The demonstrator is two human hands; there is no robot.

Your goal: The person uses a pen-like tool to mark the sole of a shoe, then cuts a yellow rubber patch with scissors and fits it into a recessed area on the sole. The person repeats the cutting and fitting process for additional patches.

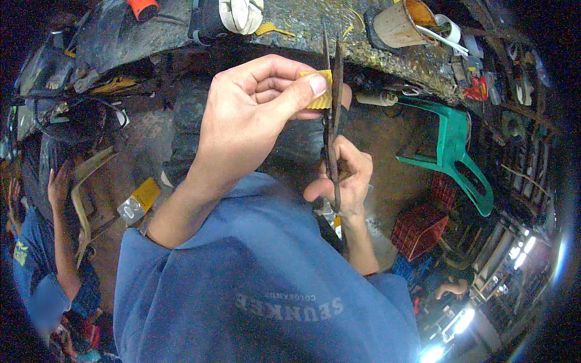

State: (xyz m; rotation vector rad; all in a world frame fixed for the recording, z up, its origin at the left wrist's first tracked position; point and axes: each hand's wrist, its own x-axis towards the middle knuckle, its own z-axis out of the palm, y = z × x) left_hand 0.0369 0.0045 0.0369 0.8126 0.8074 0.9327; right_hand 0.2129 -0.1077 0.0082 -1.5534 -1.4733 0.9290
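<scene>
My left hand [254,115] pinches a small yellow ridged piece [321,98] between thumb and fingers, up against the long dark blades of a pair of scissors [336,78]. Below it, my right hand [348,169] grips the scissors by the handles, thumb bent out to the left. The blades point up toward the workbench and stand slightly apart at the tips, with the yellow piece at their left side.
A cluttered, worn workbench [302,21] crosses the top, holding a stained bucket [393,27] and yellow scraps [272,28]. A green plastic chair [451,145] and red crate [417,230] are at right. Another person [42,254] works at left beside a yellow box [142,196].
</scene>
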